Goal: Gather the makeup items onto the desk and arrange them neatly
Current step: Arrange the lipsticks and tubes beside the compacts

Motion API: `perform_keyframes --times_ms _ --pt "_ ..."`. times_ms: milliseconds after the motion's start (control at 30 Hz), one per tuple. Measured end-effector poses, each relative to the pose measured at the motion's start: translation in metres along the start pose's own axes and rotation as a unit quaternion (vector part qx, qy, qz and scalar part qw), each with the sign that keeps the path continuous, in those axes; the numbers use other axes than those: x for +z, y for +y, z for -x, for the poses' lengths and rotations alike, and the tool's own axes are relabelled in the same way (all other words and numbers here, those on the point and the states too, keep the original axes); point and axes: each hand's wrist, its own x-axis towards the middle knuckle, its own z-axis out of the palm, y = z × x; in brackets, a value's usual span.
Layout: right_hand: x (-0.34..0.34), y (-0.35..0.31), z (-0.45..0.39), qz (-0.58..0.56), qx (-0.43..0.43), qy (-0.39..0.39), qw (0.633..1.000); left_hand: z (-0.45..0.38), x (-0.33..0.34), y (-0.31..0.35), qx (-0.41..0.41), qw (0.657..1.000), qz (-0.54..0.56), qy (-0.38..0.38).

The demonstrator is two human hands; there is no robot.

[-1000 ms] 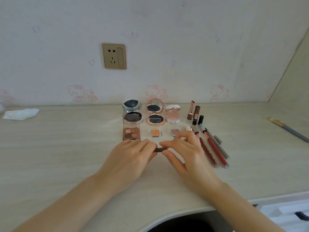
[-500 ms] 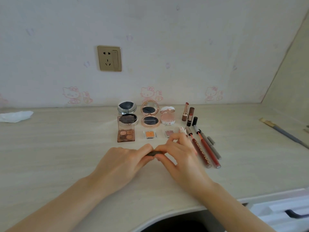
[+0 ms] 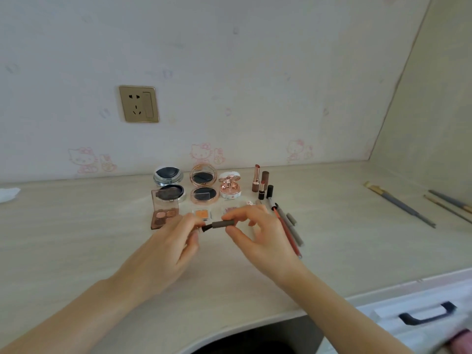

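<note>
Both hands have lifted off the counter (image 3: pixel 76 238) since the earlier frames, and the small dark tube (image 3: pixel 221 224) now shows more plainly between them. Left hand (image 3: pixel 168 249) pinches the tube's thin black end with curled fingertips; right hand (image 3: pixel 258 236) pinches the thicker brown end between thumb and forefinger, its other fingers loosely curled. Tube lies level, held above the counter.

Just beyond the left grip sit an orange pan (image 3: pixel 202 214) and an open eyeshadow palette (image 3: pixel 164 213). Just right of the right grip lie several pencils (image 3: pixel 288 226), side by side. Farther back stand two open round compacts (image 3: pixel 168 186) (image 3: pixel 203 186), a white-and-rose case (image 3: pixel 230 187) and upright lipsticks (image 3: pixel 260 181). Well off to the right lie brushes (image 3: pixel 398 204). Behind everything, a wall socket (image 3: pixel 138 104).
</note>
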Motion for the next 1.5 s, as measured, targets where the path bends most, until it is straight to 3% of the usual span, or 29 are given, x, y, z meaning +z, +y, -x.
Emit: perform_keyframes --times_ms 200,400,600,867,1133,1500 --pt "-0.036 0.010 -0.008 -0.035 0.056 -0.009 0.998 -0.021 0.012 0.016 0.037 0.999 0.013 0.002" --pt "-0.082 0.039 -0.013 -0.076 0.145 0.089 0.982 -0.045 0.030 0.028 -0.006 0.999 0.042 -0.009" --pt "-0.115 0.081 -0.012 -0.025 0.179 0.153 0.971 -0.081 0.052 0.064 0.023 0.998 0.053 -0.008" --pt "-0.123 0.110 -0.007 0.062 0.185 0.170 0.966 -0.127 0.101 0.098 0.031 0.997 0.064 -0.034" --pt "-0.124 0.121 -0.008 0.149 0.199 0.158 0.956 -0.156 0.140 0.105 -0.036 0.995 0.070 -0.064" --pt "-0.122 0.124 -0.008 0.210 0.188 0.133 0.950 -0.161 0.157 0.104 0.009 0.996 -0.068 -0.048"
